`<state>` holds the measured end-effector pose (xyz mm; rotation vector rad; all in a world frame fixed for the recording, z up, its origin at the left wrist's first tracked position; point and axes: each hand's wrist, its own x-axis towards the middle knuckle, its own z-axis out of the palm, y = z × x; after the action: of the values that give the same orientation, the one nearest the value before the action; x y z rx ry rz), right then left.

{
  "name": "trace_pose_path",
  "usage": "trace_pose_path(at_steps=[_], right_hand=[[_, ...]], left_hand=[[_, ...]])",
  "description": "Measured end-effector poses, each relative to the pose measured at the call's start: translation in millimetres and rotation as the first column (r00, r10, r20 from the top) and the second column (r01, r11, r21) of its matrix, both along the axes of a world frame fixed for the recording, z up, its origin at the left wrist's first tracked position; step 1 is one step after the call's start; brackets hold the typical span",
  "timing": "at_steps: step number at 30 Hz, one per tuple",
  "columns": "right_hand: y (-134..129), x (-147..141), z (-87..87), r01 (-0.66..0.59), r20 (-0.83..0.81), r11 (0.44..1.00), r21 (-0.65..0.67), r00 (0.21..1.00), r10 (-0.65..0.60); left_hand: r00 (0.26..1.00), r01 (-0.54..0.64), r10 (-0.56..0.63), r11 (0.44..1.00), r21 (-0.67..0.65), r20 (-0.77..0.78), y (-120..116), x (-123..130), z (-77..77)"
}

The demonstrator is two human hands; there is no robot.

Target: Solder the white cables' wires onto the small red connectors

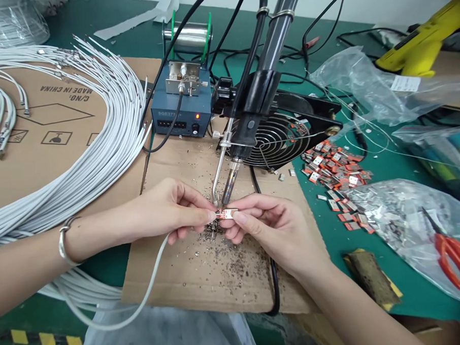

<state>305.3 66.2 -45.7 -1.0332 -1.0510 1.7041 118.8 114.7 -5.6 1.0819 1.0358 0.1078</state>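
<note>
Between finger and thumb my left hand (182, 209) pinches the end of a white cable (155, 272), which loops down and away to the left. My right hand (260, 219) is closed on a small USB connector (229, 213) with a metal shell and an orange-red part. Cable end and connector meet just under the tip of a soldering iron (230, 180). A thin bent metal tube (217, 175) comes down beside the iron. Whether the cable wires touch the connector's contacts is too small to tell.
Solder crumbs dot the cardboard (174, 282). Behind stand a blue solder feeder (174, 109), a solder spool (191, 38) and a round fan grille (278, 140). White cables (124, 121) lie left. At right are loose USB connectors (334, 163), a dirty sponge (371, 275) and red-handled scissors (457, 259).
</note>
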Motion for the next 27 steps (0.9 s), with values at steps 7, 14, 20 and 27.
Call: trace_pose_path(at_steps=[7,14,20,27], right_hand=[[1.6,0.8,-0.7,-0.020,-0.016,1.000,0.006,1.000,0.020],[2.7,-0.2,-0.1,0.003,0.017,1.000,-0.026,1.000,-0.002],[1.6,-1.0,0.0,0.000,-0.008,1.000,-0.014,1.000,0.000],[1.8,-1.8,1.3,0.022,0.043,1.000,-0.022,0.999,-0.021]], left_hand=[[1.000,-0.010,0.010,1.000,-0.004,-0.021,1.2,1.7,1.9],[0.998,-0.040,0.040,0.999,0.008,-0.058,-0.2,1.8,1.1],[0.998,-0.056,0.056,0.998,0.036,0.001,0.2,0.7,-3.1],[0.998,-0.044,0.047,0.996,0.075,-0.042,-0.3,1.3,-5.6]])
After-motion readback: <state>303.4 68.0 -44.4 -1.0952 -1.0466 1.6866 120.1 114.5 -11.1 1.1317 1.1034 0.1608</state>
